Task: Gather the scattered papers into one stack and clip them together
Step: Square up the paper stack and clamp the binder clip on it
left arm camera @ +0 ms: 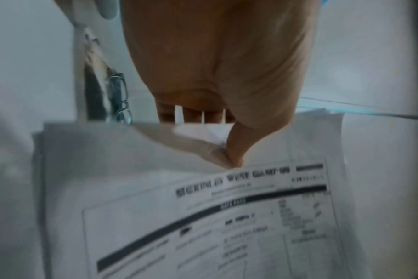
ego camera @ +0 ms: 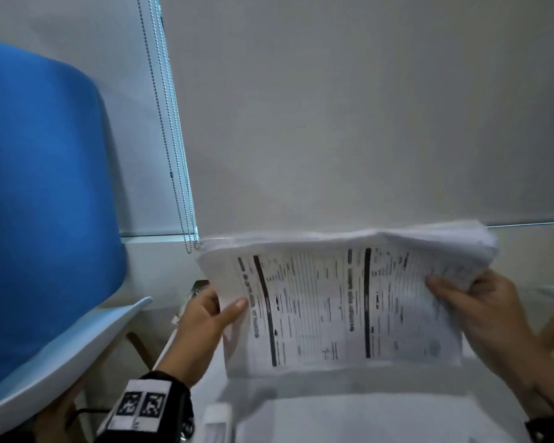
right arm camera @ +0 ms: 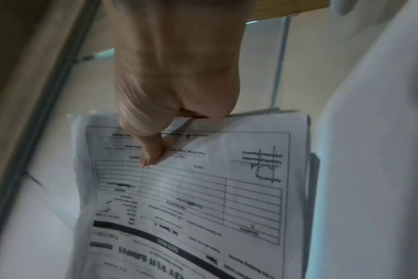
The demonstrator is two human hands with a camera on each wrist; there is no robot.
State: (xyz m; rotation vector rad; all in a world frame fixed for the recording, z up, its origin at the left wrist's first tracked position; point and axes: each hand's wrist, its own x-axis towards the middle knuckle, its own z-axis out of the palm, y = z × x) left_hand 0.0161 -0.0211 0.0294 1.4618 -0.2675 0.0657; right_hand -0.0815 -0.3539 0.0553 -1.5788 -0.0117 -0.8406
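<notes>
A thick stack of printed papers [ego camera: 333, 298] is held up in the air, its long edge level, between both hands. My left hand [ego camera: 218, 310] grips the stack's left end, thumb on the front sheet and fingers behind. My right hand [ego camera: 454, 289] grips the right end the same way. In the left wrist view the left hand [left arm camera: 234, 154] pinches the papers [left arm camera: 203, 217] near the printed heading. In the right wrist view the right hand [right arm camera: 153, 151] presses its thumb on the form's [right arm camera: 191, 188] table lines. No clip shows on the stack.
A blue chair back [ego camera: 42, 203] with a pale seat rim [ego camera: 87, 343] fills the left. Blind bead cords [ego camera: 176, 155] hang by the wall. A white surface [ego camera: 349, 417] lies below the stack. A metal ring binding [left arm camera: 121, 98] shows beyond the left hand.
</notes>
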